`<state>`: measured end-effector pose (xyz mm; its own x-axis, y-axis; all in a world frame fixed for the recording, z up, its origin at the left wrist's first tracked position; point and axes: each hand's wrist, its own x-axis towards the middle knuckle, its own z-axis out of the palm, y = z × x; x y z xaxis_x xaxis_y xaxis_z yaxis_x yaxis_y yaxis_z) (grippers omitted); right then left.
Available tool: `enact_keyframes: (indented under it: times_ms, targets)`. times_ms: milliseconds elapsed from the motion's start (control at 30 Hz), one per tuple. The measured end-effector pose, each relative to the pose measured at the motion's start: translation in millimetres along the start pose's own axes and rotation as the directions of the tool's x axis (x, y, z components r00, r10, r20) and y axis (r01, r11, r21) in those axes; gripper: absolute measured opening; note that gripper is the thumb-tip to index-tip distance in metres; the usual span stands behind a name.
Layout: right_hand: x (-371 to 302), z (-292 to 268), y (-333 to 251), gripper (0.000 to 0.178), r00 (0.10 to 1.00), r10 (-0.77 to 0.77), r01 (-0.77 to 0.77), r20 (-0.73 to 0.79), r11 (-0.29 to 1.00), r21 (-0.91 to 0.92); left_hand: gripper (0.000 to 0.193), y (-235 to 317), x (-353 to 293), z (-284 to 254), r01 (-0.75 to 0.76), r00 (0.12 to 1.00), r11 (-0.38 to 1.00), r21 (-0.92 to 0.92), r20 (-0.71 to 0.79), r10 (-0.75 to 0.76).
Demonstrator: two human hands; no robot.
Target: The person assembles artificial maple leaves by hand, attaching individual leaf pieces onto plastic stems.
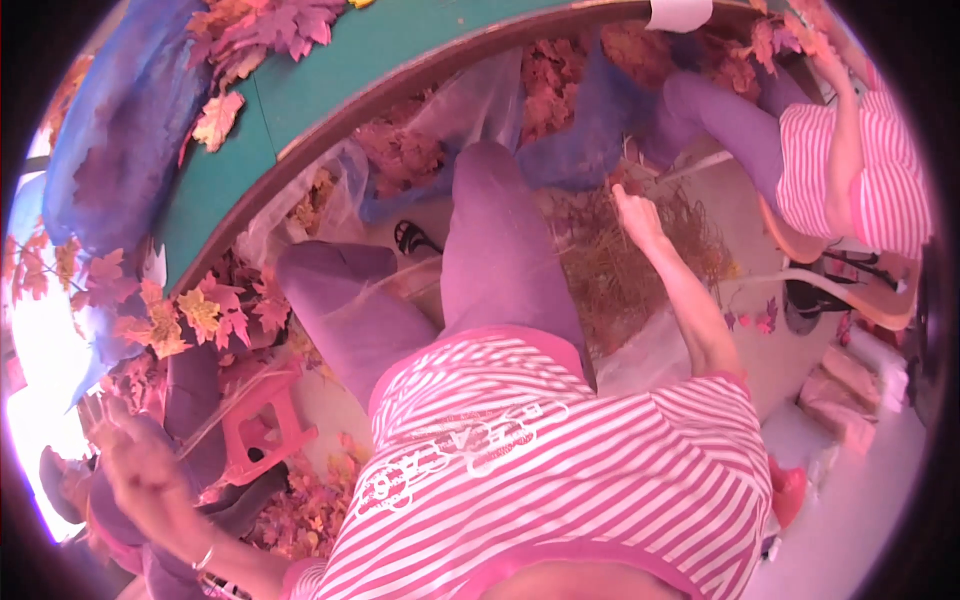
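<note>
My left hand (pixel 140 470) is raised at the far left, wrist banded by a bracelet. Its fingers look bent together, but blur and glare hide what they hold. Out to the right, my right hand (pixel 640 217) is closed with the fingertips pinched; anything in them is too small to make out. It is above a loose heap of thin brown stems (pixel 640 270) on the floor. A thin, pale brown strand (pixel 380 284) crosses over my lap between the two hands; its ends cannot be made out clearly.
A curved green table (pixel 340 80) lies ahead, with artificial maple leaves (pixel 280 30) and a blue bag (pixel 120 130) on it. Leaf-filled plastic bags (pixel 400 155) sit beneath. A pink stool (pixel 265 420) stands at the left near another person (pixel 120 530). Someone else (pixel 850 170) sits at the right.
</note>
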<state>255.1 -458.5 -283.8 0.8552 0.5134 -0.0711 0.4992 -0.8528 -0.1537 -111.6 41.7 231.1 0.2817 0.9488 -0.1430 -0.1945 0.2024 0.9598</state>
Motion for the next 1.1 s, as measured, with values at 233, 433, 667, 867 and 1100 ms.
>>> enact_keyframes:
  times_ms: [233, 433, 667, 867, 1100]
  targets:
    - [-105, 78, 103, 0.021, 0.937, 0.234, -0.177, 0.257, 0.957, -0.228, 0.035, 66, 77, -151, -0.216, 0.810, 0.976, 0.036, 0.565, 0.159]
    - [-146, 61, 140, 0.023, 0.896, 0.329, -0.237, 0.299, 0.923, -0.305, 0.034, 8, 59, -91, -0.261, 0.870, 0.963, 0.071, 0.450, 0.203]
    - [-9, 1, 45, 0.024, 0.852, 0.319, -0.100, -0.416, 0.878, 0.469, 0.032, -44, 12, -8, -0.338, 0.905, 0.936, 0.096, 0.306, 0.296]
    - [48, -195, -145, 0.031, 0.869, 0.439, 0.345, -0.227, -0.208, 0.915, 0.031, -48, -11, 22, -0.470, 0.882, 0.876, 0.108, 0.068, 0.465]
    - [35, -303, -225, 0.033, 0.834, 0.307, 0.550, -0.459, -0.405, 0.730, 0.023, -214, -64, 146, 0.057, 0.512, 0.994, 0.098, 0.852, -0.113]
